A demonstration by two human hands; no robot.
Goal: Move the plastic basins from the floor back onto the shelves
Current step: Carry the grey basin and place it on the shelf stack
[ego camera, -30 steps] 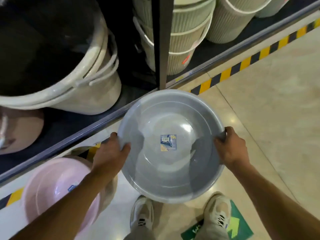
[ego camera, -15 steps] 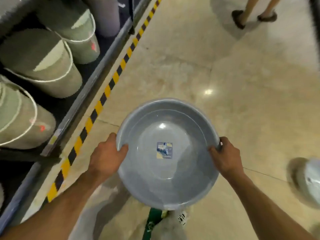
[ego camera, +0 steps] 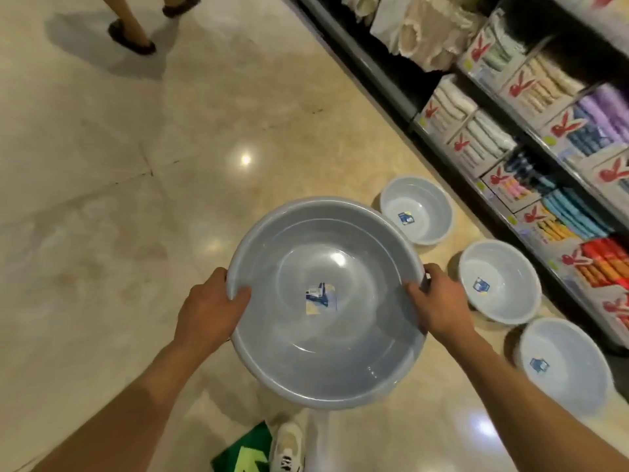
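i have the grey basin (ego camera: 326, 301) held level in front of me, above the floor (ego camera: 119, 165), mouth up; my left hand (ego camera: 207, 311) is clamped on its left rim, thumb hooked over the lip into the bowl and the fingers under the outside; my right hand (ego camera: 434, 301) is clamped the same way on the right rim, straight across from the left; the basin sits between the two hands, both wrists drawn in towards me; a small sticker (ego camera: 320, 296) lies flat on the middle of its bottom, blue and white with a yellowish corner, the print too blurred for me to read; three paler basins stand on the floor to my right in a row just beside the shelves (ego camera: 439, 107), none touching another: the far basin (ego camera: 417, 209), the middle basin (ego camera: 498, 282) and the near basin (ego camera: 565, 366), each with a small blue label in its bottom that i cannot read; the shelves carry boxed towels (ego camera: 558, 97) in white, beige, purple, blue and red, the box fronts marked with a red rabbit-head logo; my white shoe (ego camera: 287, 447) shows below the held basin beside a green floor sticker (ego camera: 246, 451); another person's feet in dark sandals (ego camera: 132, 39) stand at the far left of the floor.
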